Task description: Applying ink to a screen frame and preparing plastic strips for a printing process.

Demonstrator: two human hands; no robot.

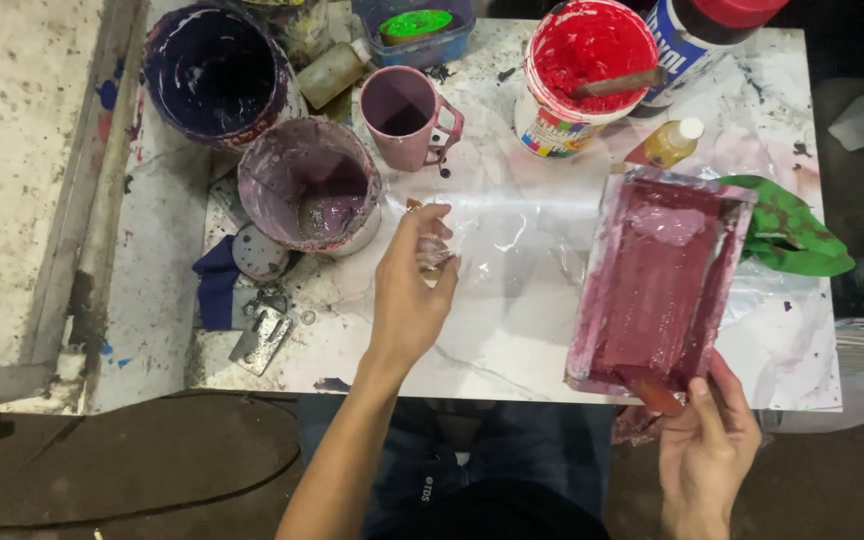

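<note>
While the left hand (408, 290) lies over the middle of the white marble-patterned table (512, 340), its fingers are curled around a small clear crumpled piece of plastic (435, 250), and a short brownish tip shows just above the fingers; what this tip belongs to, I cannot tell. The right hand (709, 440) is at the near edge of the table. Its fingers are closed on the reddish handle (655, 393) of a flat tool which reaches into the rectangular frame smeared with dark pink paint (657, 280). This frame lies at the right side of the table, a little tilted, with a lighter pink blob in its far part.

Just beside the left hand, to the far left, stands a round bucket with mauve paint (310, 185). Behind it are a dark purple bucket (214, 72) and a pink plastic mug (407, 115). Further right is a white bucket of red paint (584, 70) with a stick lying across its rim. A small yellow bottle with white cap (670, 143) is near the far corner of the frame, and a green stained sheet (792, 230) is at its right side.
</note>
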